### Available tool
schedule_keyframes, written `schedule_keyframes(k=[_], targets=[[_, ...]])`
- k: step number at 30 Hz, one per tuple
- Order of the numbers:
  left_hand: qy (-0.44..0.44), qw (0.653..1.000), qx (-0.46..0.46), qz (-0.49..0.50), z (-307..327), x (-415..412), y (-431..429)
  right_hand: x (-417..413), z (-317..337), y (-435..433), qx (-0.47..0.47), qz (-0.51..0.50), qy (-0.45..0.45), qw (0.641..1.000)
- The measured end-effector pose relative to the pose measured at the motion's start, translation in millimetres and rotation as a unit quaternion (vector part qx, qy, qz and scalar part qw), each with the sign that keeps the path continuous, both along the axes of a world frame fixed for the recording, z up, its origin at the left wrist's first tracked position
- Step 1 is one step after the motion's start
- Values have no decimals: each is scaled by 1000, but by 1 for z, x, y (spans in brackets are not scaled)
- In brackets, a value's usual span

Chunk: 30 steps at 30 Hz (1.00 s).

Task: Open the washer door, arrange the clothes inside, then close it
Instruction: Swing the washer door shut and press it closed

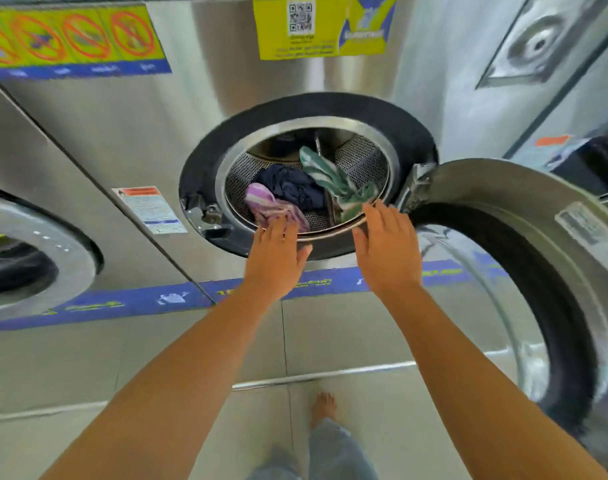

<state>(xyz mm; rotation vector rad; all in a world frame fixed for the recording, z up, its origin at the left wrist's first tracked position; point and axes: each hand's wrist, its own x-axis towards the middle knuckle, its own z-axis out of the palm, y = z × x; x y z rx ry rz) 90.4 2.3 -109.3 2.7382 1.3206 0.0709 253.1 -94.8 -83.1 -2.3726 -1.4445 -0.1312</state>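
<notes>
The steel washer's round door [524, 271] hangs wide open to the right of the drum opening [306, 174]. Inside the drum lie a purple striped cloth [268, 206] at the front left, a dark navy garment [292, 187] in the middle and a green-and-white striped cloth [330, 176] on the right. My left hand [276, 252] reaches to the drum's lower rim, its fingertips on the purple cloth. My right hand [387, 242] is at the rim's lower right, fingers spread, touching the end of the green cloth. Neither hand visibly grips anything.
A second washer [29, 258] with its door shut stands to the left. Warning stickers [70, 39] and a QR label [301, 17] sit on the front panel above. Grey floor tiles lie below, with my bare foot [323, 407] on them.
</notes>
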Motion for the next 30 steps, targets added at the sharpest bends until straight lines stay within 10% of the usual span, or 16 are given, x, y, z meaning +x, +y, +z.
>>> schedule_keyframes(k=[30], targets=[[-167, 972, -159, -36, 60, 116, -334, 95, 98, -243, 62, -30, 5, 998]])
